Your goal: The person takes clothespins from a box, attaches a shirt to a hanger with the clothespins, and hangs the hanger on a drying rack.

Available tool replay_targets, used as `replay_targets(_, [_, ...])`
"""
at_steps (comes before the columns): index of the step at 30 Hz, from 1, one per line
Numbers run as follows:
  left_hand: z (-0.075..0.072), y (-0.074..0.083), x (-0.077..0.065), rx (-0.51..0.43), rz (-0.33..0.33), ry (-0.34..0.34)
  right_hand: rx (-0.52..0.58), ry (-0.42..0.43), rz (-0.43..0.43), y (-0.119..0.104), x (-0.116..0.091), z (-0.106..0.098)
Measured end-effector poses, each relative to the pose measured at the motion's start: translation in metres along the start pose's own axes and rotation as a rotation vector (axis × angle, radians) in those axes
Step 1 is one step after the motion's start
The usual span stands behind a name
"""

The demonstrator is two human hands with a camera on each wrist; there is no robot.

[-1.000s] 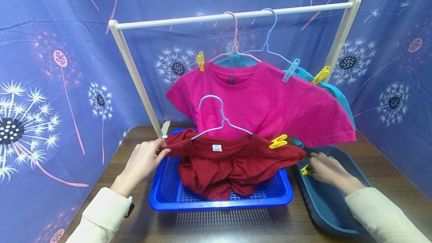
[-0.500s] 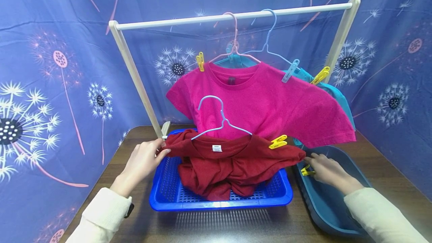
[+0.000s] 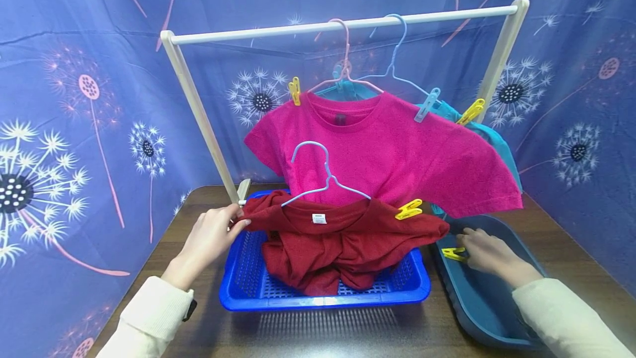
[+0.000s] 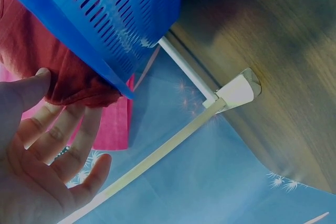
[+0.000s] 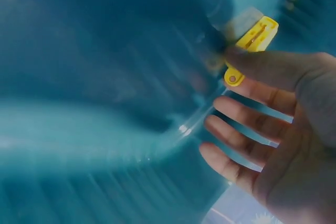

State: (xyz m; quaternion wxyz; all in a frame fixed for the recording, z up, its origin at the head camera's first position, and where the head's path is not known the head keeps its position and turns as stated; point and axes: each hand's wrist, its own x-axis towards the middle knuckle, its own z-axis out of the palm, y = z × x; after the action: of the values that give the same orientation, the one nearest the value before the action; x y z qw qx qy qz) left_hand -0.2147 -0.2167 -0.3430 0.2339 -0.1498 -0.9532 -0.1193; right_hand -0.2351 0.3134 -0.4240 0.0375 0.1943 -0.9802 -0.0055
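My left hand (image 3: 211,236) pinches the left sleeve end of a dark red T-shirt (image 3: 318,258), thumb on top and fingers beneath in the left wrist view. The shirt sits on a pale blue wire hanger (image 3: 329,177), and a yellow clothespin (image 3: 409,210) clips its right shoulder. Its body lies bunched in a blue plastic basket (image 3: 325,301). Inside a dark teal tub (image 3: 489,314), my right hand (image 3: 492,256) holds another yellow clothespin (image 5: 257,35) between thumb and forefinger. The other right fingers are spread loosely.
Behind the basket stands a wooden rack with a white rail (image 3: 278,30). A pink T-shirt (image 3: 367,148) hangs from it on a pink hanger, clipped with yellow and light blue clothespins. A turquoise garment (image 3: 504,145) hangs behind. A dandelion-print cloth (image 3: 99,126) surrounds the table.
My right hand has shifted slightly to the right within the tub, and the clothespin in its fingers has turned to lie more sideways. The left hand and red T-shirt stay in place.
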Motion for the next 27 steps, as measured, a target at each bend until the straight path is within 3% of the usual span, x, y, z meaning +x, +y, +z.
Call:
replay_targets(19, [-0.001,0.001,0.001,0.020,-0.008,-0.004,0.045,-0.038,0.035,-0.007,-0.005,-0.021])
replay_targets(27, [-0.002,-0.002,0.001,-0.006,-0.020,-0.011,0.043,-0.005,0.008,-0.013,-0.008,-0.027])
